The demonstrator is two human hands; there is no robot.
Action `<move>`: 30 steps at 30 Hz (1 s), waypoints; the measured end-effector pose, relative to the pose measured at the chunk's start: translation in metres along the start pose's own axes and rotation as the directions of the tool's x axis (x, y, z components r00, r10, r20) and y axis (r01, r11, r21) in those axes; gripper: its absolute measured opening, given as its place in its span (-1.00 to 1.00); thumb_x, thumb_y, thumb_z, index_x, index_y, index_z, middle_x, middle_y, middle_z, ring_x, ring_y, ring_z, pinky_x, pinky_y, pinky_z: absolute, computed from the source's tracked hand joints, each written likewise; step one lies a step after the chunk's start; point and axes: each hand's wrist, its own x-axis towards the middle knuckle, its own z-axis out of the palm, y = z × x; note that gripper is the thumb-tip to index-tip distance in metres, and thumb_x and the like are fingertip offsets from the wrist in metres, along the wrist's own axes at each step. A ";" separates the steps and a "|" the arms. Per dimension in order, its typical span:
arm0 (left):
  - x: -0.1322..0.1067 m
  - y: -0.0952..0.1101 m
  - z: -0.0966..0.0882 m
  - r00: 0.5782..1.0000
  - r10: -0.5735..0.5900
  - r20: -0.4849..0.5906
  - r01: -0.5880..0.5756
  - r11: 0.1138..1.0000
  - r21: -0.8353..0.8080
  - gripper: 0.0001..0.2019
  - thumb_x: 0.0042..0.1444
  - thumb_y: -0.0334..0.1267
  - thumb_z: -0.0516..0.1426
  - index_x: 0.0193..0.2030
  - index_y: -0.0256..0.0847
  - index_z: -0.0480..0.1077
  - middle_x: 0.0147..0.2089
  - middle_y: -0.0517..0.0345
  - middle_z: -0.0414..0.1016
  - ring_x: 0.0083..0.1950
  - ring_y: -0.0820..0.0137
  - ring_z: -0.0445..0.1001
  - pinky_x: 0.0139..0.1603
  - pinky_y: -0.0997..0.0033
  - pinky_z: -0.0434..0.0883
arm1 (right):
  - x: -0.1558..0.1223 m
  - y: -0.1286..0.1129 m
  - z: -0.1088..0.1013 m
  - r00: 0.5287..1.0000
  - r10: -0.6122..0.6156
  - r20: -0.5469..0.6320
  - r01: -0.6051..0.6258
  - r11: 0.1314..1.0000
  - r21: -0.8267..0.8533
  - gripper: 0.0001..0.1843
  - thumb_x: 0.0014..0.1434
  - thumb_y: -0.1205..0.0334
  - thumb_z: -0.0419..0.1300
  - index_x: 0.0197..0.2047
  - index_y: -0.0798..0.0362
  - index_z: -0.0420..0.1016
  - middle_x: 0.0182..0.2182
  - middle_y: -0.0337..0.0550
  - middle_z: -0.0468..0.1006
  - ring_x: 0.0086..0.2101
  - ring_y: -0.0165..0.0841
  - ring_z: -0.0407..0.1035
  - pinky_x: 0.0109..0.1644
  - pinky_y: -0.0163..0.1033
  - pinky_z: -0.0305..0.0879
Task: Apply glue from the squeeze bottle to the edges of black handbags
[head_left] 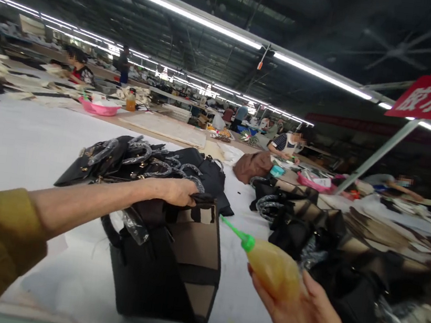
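A black handbag (148, 274) with brown side panels stands on the white table in front of me, its handle wrapped in clear plastic. My left hand (179, 193) reaches across from the left, its fingers closed on the dark upper edge of this bag. My right hand (299, 310) is wrapped around a squeeze bottle (275, 270) of amber liquid. The bottle's thin green nozzle (236, 230) points left, close to the bag's brown side. Whether the tip touches the bag I cannot tell.
Behind the bag lies a heap of black handbags (108, 160). More black and brown bags (311, 222) crowd the right side. Farther back are a brown cloth bundle (252, 166), pink basins (99, 108) and an amber bottle (131, 100). Several people work at tables beyond.
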 end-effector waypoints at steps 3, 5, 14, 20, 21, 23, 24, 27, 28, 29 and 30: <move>0.003 0.004 0.001 1.000 0.003 0.028 -0.003 1.000 0.009 -0.89 -0.01 -0.32 0.03 -0.46 -0.25 0.36 -0.57 0.27 0.19 -0.51 0.48 0.18 -0.53 0.53 0.12 | 0.005 0.015 -0.011 0.997 0.031 0.068 -0.034 0.998 0.046 -0.58 0.02 0.09 0.32 -0.14 0.25 0.55 -0.02 0.17 0.49 0.02 0.01 0.31 0.12 0.06 0.23; 0.004 0.005 0.002 0.999 0.021 0.031 -0.021 1.000 0.003 -0.89 -0.01 -0.31 0.03 -0.45 -0.25 0.35 -0.57 0.27 0.18 -0.52 0.49 0.15 -0.53 0.54 0.12 | 0.007 0.022 -0.019 0.995 0.034 0.096 -0.039 0.998 0.048 -0.52 -0.02 0.07 0.36 -0.13 0.27 0.54 -0.02 0.19 0.48 0.03 0.02 0.30 0.12 0.03 0.23; 0.008 -0.003 0.004 0.998 -0.015 0.061 0.015 1.000 -0.005 -0.86 -0.03 -0.25 0.03 -0.45 -0.26 0.34 -0.58 0.27 0.14 -0.53 0.48 0.14 -0.54 0.51 0.08 | 0.014 0.032 -0.030 0.992 -0.020 0.122 0.014 0.999 0.047 -0.49 -0.10 -0.01 0.40 -0.12 0.14 0.57 -0.03 0.10 0.50 -0.02 0.01 0.35 -0.04 -0.14 0.37; 0.012 -0.007 0.007 0.998 -0.023 0.060 0.022 1.000 0.014 -0.85 0.01 -0.24 0.03 -0.45 -0.26 0.35 -0.56 0.26 0.19 -0.51 0.48 0.18 -0.52 0.53 0.12 | 0.008 0.036 -0.035 0.983 -0.111 0.149 0.122 0.990 -0.064 -0.56 -0.02 0.22 0.37 -0.03 0.07 0.50 0.04 0.00 0.46 0.02 -0.06 0.32 0.00 -0.21 0.32; 0.013 -0.008 0.007 0.998 -0.015 0.058 0.014 1.000 0.012 -0.85 0.01 -0.25 0.03 -0.44 -0.26 0.36 -0.55 0.26 0.21 -0.51 0.48 0.20 -0.52 0.54 0.13 | 0.007 0.036 -0.037 0.981 -0.137 0.140 0.155 0.980 -0.126 -0.56 0.00 0.23 0.35 -0.01 0.06 0.49 0.04 0.00 0.45 0.02 -0.08 0.33 0.02 -0.18 0.30; 0.015 -0.010 0.008 0.999 -0.004 0.050 0.004 1.000 0.010 -0.85 0.02 -0.25 0.04 -0.41 -0.26 0.38 -0.54 0.26 0.24 -0.49 0.47 0.22 -0.51 0.54 0.14 | 0.007 0.037 -0.042 0.977 -0.181 0.114 0.205 0.945 -0.256 -0.55 0.02 0.20 0.33 0.01 0.02 0.45 0.04 0.01 0.46 0.01 -0.08 0.33 0.09 -0.08 0.22; 0.015 -0.010 0.008 0.999 -0.003 0.049 0.002 1.000 0.014 -0.85 0.02 -0.25 0.04 -0.41 -0.27 0.39 -0.54 0.26 0.25 -0.49 0.47 0.22 -0.51 0.55 0.14 | 0.007 0.036 -0.044 0.976 -0.193 0.097 0.214 0.927 -0.307 -0.55 0.02 0.18 0.33 0.02 0.01 0.44 0.03 0.02 0.46 0.01 -0.07 0.33 0.12 -0.03 0.17; 0.015 -0.010 0.008 0.998 0.007 0.062 -0.010 0.999 0.035 -0.85 0.04 -0.28 0.05 -0.38 -0.28 0.41 -0.52 0.25 0.30 -0.47 0.48 0.25 -0.49 0.57 0.17 | 0.008 0.033 -0.052 0.976 -0.207 0.064 0.215 0.889 -0.405 -0.53 0.02 0.12 0.33 0.01 -0.01 0.43 0.02 0.03 0.46 0.01 -0.05 0.33 0.12 0.03 0.17; 0.015 -0.009 0.008 0.998 0.015 0.067 -0.018 0.999 0.037 -0.85 0.04 -0.29 0.05 -0.36 -0.28 0.41 -0.50 0.25 0.33 -0.45 0.48 0.26 -0.47 0.58 0.18 | 0.008 0.032 -0.054 0.975 -0.214 0.050 0.215 0.880 -0.424 -0.53 0.01 0.10 0.33 0.00 -0.02 0.43 0.01 0.02 0.47 0.01 -0.04 0.33 0.09 0.02 0.21; 0.015 -0.008 0.008 0.997 0.021 0.068 -0.024 0.999 0.037 -0.85 0.05 -0.30 0.05 -0.35 -0.28 0.42 -0.47 0.24 0.35 -0.43 0.47 0.28 -0.45 0.58 0.20 | 0.008 0.030 -0.055 0.973 -0.227 0.034 0.218 0.872 -0.438 -0.54 0.00 0.08 0.33 -0.01 -0.02 0.44 0.00 0.02 0.48 0.00 -0.04 0.34 0.05 0.00 0.27; 0.015 -0.008 0.008 0.997 0.025 0.067 -0.028 0.999 0.036 -0.85 0.05 -0.30 0.05 -0.33 -0.29 0.43 -0.45 0.24 0.38 -0.41 0.47 0.30 -0.43 0.59 0.21 | 0.008 0.029 -0.055 0.971 -0.237 0.025 0.222 0.864 -0.452 -0.54 -0.01 0.06 0.34 -0.03 -0.01 0.45 -0.01 0.02 0.49 0.00 -0.04 0.34 0.01 -0.02 0.31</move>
